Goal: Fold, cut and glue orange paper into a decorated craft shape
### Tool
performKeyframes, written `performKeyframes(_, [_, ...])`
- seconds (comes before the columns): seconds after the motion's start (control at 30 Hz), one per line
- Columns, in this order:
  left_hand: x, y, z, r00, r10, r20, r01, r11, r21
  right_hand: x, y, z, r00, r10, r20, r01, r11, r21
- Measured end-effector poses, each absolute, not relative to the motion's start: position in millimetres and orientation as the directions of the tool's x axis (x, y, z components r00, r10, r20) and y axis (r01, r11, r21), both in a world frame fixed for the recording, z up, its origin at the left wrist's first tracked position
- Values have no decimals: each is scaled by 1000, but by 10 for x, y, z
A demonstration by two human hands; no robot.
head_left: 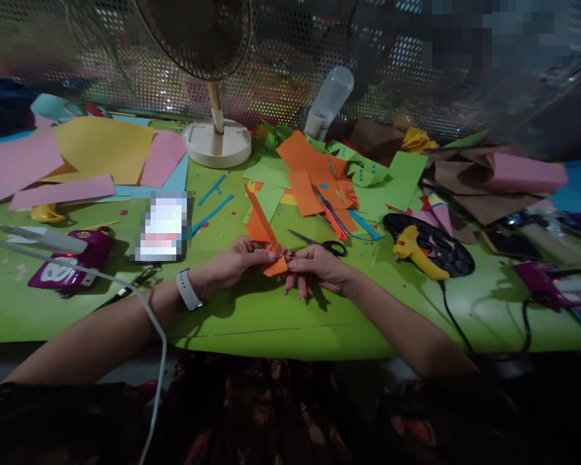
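A folded piece of orange paper (261,229) stands up between both hands above the green table cover (252,323). My left hand (239,261), with a white watch on its wrist, pinches the paper's lower left part. My right hand (314,266) pinches its lower right corner, the other fingers pointing down at the table. Black-handled scissors (322,243) lie just behind my right hand.
A yellow glue gun (416,252) rests on a black tray at the right. Orange and green paper scraps (314,181) lie behind. A fan base (217,142), a phone (162,229), a purple case (72,265), a white cable and pink and yellow sheets (101,148) are at the left.
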State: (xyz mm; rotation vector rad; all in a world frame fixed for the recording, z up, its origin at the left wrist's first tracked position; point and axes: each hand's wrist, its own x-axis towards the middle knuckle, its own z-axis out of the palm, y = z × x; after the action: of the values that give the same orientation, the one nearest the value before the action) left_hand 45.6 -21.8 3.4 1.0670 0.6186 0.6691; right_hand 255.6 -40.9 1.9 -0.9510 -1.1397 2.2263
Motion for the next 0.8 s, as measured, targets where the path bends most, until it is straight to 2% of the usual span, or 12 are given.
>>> performKeyframes(0.13, [458,-228,90,653,744,-143,-140,304,942,2593,-378,20,-726,567,-389,-38,-597,-801])
performKeyframes(0.3, [472,-229,118,636,759,-138,-116,271,956,2598,-350,14,-736,548,-397,-32,-614,-789])
performKeyframes(0.8, [494,-251,142,598,787,-153,-124,279,952,2587,-360,-15,-677,626,-386,-63,-572,-818])
